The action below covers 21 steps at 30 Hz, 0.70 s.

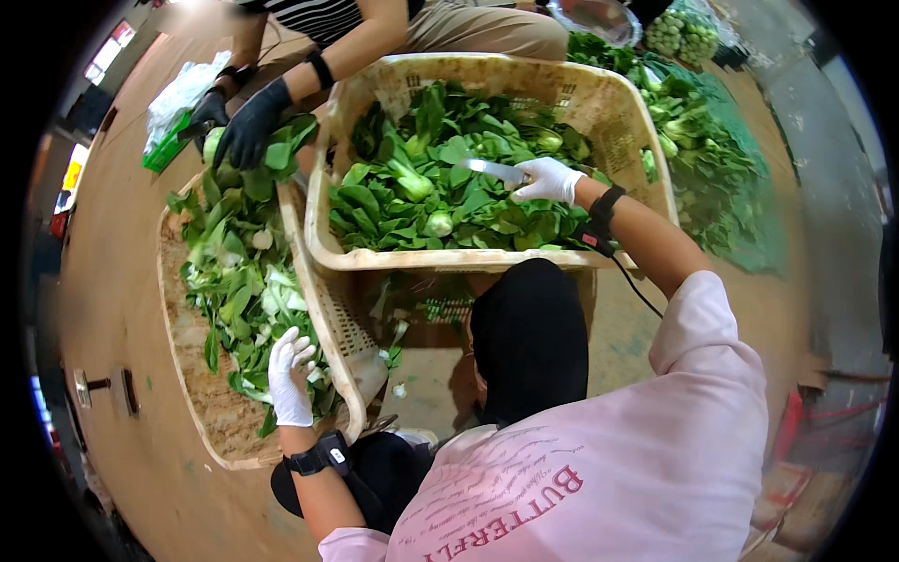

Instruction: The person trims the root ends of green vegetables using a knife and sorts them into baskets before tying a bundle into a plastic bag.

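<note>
Sorting greens, I judge: the white-gloved left hand (288,375) spreads open-fingered over trimmings in the near-left cream plastic basket (201,412), while the right hand (548,180) grips a steel knife (492,170) over the far crate's (609,103) bok choy (412,183), which needs grasping next.

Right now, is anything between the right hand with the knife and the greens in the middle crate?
Nothing visible. The right hand holds the knife directly over the greens in the middle crate, inside its rim. The co-worker's gloved hands are over the left crate, off that path.
</note>
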Each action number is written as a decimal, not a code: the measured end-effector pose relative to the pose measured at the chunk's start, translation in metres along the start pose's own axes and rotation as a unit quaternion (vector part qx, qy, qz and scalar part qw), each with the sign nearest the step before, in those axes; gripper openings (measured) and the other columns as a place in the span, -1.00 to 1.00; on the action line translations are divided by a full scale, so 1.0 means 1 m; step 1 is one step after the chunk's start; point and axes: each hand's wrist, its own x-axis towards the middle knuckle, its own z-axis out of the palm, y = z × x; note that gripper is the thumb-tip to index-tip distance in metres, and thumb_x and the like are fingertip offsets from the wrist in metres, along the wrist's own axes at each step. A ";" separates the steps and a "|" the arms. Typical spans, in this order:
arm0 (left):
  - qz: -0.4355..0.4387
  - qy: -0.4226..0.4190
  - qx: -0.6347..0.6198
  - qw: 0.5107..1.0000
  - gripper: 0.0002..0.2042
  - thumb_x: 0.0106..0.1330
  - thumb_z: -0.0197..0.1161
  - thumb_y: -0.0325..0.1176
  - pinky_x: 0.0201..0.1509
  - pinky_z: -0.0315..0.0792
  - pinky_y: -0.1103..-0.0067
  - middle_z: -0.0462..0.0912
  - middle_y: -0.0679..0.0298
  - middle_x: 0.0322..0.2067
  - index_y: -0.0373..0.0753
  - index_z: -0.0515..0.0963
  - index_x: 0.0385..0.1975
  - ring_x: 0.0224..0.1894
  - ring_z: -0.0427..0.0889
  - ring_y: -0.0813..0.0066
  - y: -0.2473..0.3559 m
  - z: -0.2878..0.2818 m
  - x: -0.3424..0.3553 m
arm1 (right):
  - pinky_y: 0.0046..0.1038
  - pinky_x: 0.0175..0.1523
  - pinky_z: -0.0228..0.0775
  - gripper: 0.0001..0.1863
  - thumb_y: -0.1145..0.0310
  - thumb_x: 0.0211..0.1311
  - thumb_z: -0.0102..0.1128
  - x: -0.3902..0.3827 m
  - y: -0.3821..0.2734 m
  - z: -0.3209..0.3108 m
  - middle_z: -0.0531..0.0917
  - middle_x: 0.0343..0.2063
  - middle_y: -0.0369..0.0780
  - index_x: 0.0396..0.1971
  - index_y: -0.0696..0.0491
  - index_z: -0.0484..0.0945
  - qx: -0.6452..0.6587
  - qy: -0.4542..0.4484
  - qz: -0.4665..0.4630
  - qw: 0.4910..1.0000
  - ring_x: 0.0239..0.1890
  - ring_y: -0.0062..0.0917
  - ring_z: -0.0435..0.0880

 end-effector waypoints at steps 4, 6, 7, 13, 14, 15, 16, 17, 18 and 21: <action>0.015 -0.017 0.032 0.999 -0.61 0.31 0.13 -0.11 -0.07 0.30 0.55 0.59 0.34 -0.17 -0.16 0.46 0.05 -0.15 0.53 0.57 0.001 0.004 0.002 | -0.37 -0.14 0.42 -0.43 0.03 -0.05 0.35 0.048 -0.045 0.021 0.66 -0.34 -0.12 -0.05 0.04 0.54 -0.051 0.016 -0.076 0.996 -0.26 -0.25 0.63; 0.014 -0.009 0.048 0.999 -0.63 0.31 0.13 -0.13 -0.07 0.31 0.55 0.59 0.36 -0.18 -0.15 0.48 0.04 -0.17 0.54 0.58 0.001 0.004 0.004 | -0.34 -0.13 0.42 -0.38 0.00 -0.06 0.36 0.073 -0.068 0.035 0.64 -0.31 -0.10 -0.01 0.04 0.51 -0.072 0.019 -0.151 0.986 -0.22 -0.21 0.62; 0.021 0.000 0.062 0.998 -0.65 0.32 0.13 -0.15 -0.09 0.33 0.58 0.60 0.37 -0.19 -0.14 0.49 0.03 -0.19 0.54 0.60 0.003 0.006 0.002 | -0.32 -0.11 0.42 -0.36 -0.01 -0.06 0.36 0.084 -0.082 0.045 0.64 -0.27 -0.10 0.01 0.04 0.50 -0.061 0.020 -0.176 0.982 -0.20 -0.21 0.61; 0.018 0.006 0.127 0.992 -0.65 0.33 0.12 -0.16 -0.10 0.35 0.61 0.60 0.37 -0.18 -0.15 0.47 0.05 -0.18 0.55 0.64 0.007 0.007 -0.001 | -0.25 -0.02 0.42 -0.26 0.06 0.02 0.31 0.135 -0.144 0.101 0.59 -0.06 -0.11 0.23 -0.14 0.26 -0.090 0.079 -0.220 0.968 -0.08 -0.16 0.58; 0.011 0.009 0.132 0.991 -0.66 0.33 0.12 -0.18 -0.10 0.36 0.62 0.61 0.37 -0.18 -0.15 0.47 0.04 -0.18 0.55 0.65 0.009 0.009 0.000 | -0.25 -0.02 0.42 -0.26 0.06 0.02 0.31 0.141 -0.146 0.107 0.59 -0.06 -0.11 0.23 -0.14 0.26 -0.091 0.075 -0.226 0.967 -0.08 -0.16 0.58; 0.015 0.007 0.125 0.992 -0.68 0.33 0.12 -0.20 -0.12 0.36 0.65 0.62 0.36 -0.19 -0.16 0.48 0.03 -0.19 0.56 0.65 0.008 0.005 0.000 | -0.24 -0.06 0.43 -0.36 0.10 0.04 0.28 0.149 -0.148 0.117 0.61 -0.14 -0.10 0.16 -0.13 0.32 -0.082 0.064 -0.183 0.978 -0.12 -0.15 0.59; 0.018 0.008 0.118 0.993 -0.67 0.33 0.11 -0.19 -0.11 0.36 0.65 0.61 0.35 -0.18 -0.16 0.48 0.03 -0.19 0.56 0.64 0.006 0.004 -0.001 | -0.23 -0.10 0.43 -0.46 0.15 0.06 0.25 0.155 -0.151 0.120 0.63 -0.21 -0.09 0.09 -0.13 0.38 -0.080 0.051 -0.141 0.985 -0.16 -0.14 0.60; 0.037 -0.001 0.109 0.993 -0.67 0.33 0.11 -0.19 -0.11 0.36 0.65 0.61 0.35 -0.18 -0.16 0.48 0.03 -0.19 0.56 0.64 0.005 0.004 0.000 | -0.20 -0.17 0.42 -0.65 0.21 0.08 0.19 0.153 -0.145 0.112 0.63 -0.35 -0.08 -0.10 -0.08 0.47 -0.094 0.070 -0.154 0.981 -0.24 -0.11 0.59; 0.055 -0.005 0.102 0.993 -0.66 0.33 0.11 -0.18 -0.11 0.36 0.65 0.61 0.35 -0.18 -0.17 0.48 0.04 -0.18 0.56 0.64 0.004 0.001 0.000 | -0.21 -0.21 0.41 -0.72 0.21 0.08 0.21 0.149 -0.155 0.109 0.61 -0.39 -0.08 -0.23 -0.02 0.49 -0.096 0.066 -0.159 0.980 -0.27 -0.12 0.59; 0.047 -0.010 0.068 0.997 -0.69 0.30 0.18 -0.33 -0.13 0.35 0.72 0.57 0.35 -0.17 -0.28 0.48 0.01 -0.20 0.51 0.66 0.014 0.006 -0.004 | -0.29 -0.25 0.42 -0.74 0.23 0.07 0.22 0.142 -0.160 0.087 0.61 -0.45 -0.12 -0.24 -0.02 0.50 -0.068 0.085 -0.181 0.977 -0.34 -0.15 0.59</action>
